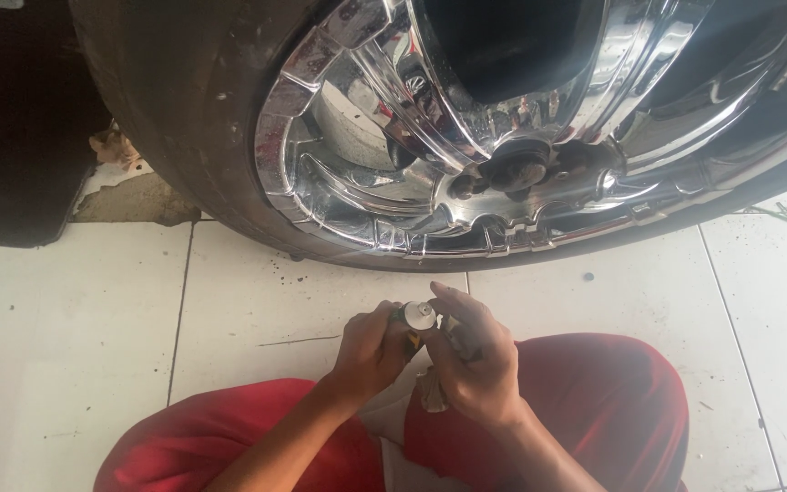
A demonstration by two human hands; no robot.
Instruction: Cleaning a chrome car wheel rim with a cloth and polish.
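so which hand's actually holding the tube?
The left hand: it grips the small tube around its body. The right hand only has fingers at its white cap, with a cloth bunched underneath.

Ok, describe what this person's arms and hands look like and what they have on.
Both forearms are bare, with no sleeves in view. The left hand and the right hand wear no gloves, and no rings, watch or bracelet show from this view. The only clothing visible is the red trousers over both knees.
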